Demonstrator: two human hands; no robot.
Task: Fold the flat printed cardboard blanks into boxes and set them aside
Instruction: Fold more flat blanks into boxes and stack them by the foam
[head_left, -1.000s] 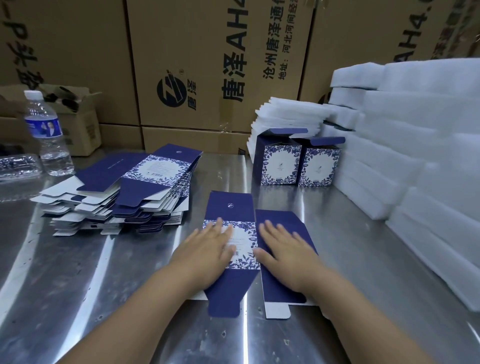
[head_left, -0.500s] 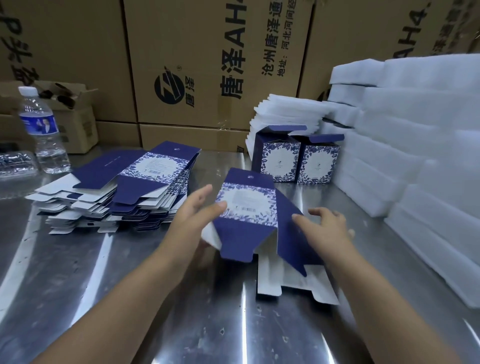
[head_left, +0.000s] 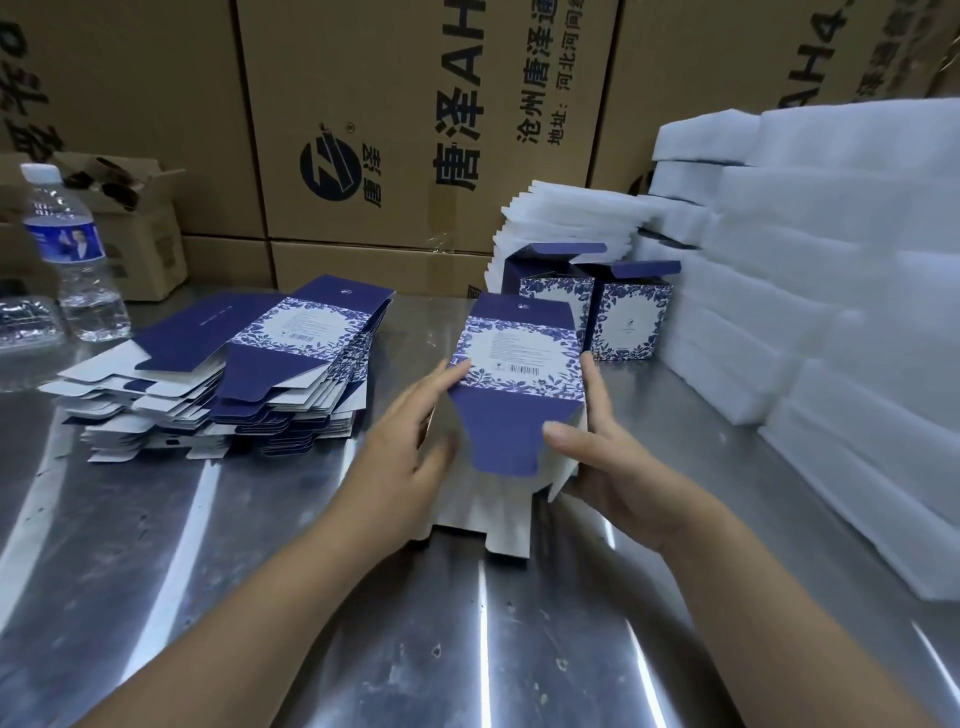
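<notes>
A blue and white printed box blank (head_left: 517, 364) is squared up into a tube and held above the metal table (head_left: 260, 597), its bottom flaps hanging loose towards me. My left hand (head_left: 415, 441) holds its left side, fingers along the edge. My right hand (head_left: 608, 457) grips its right side, thumb on the blue front flap. A stack of flat blanks (head_left: 234, 374) lies to the left. Two folded boxes (head_left: 592, 312) stand behind, lids open.
White foam sheets (head_left: 831, 312) are piled along the right and at the back (head_left: 561, 218). A water bottle (head_left: 72, 260) stands at the far left beside a small open carton (head_left: 140, 234). Large brown cartons (head_left: 415, 130) wall off the back.
The blank lay flat under both palms; both hands lifted it and pushed it open into a tube, and it now sits squarer between them.
</notes>
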